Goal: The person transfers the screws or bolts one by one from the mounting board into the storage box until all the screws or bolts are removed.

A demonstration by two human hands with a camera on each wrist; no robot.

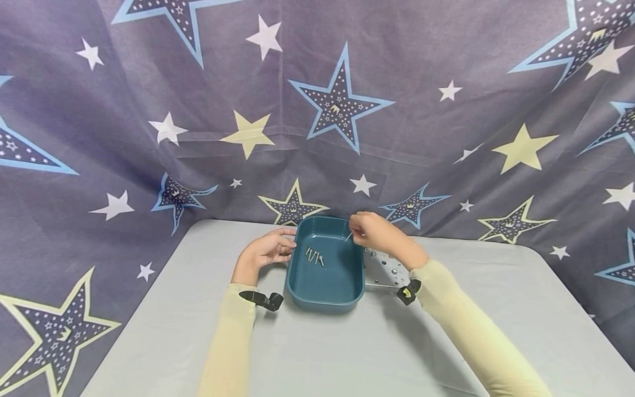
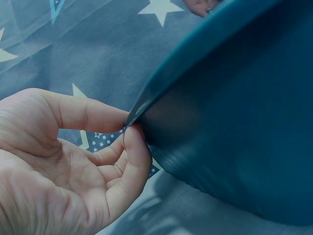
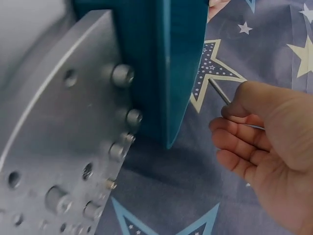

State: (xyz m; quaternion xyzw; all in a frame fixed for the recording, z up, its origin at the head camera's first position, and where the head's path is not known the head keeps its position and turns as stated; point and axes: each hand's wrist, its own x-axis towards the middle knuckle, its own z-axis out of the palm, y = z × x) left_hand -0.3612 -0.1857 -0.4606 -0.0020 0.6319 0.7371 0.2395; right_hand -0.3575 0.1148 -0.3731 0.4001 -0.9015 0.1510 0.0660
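A blue-green plastic tray (image 1: 324,295) sits on the table with several small screws (image 1: 314,256) grouped on its floor. My left hand (image 1: 267,251) is at the tray's left side; in the left wrist view its thumb and a finger pinch the rim. Over the tray's far right corner, my right hand (image 1: 377,234) holds a thin metal hex key (image 3: 218,90) between thumb and fingers, one end sticking out. Beside the tray on the right is a metal plate (image 3: 58,117) with holes and socket-head screws (image 3: 122,75), partly hidden by my right arm in the head view.
The light grey table (image 1: 307,358) has rounded far corners. A dark curtain with stars (image 1: 426,66) hangs right behind the table and along its sides. Each wrist wears a black camera strap, such as the left strap (image 1: 260,299).
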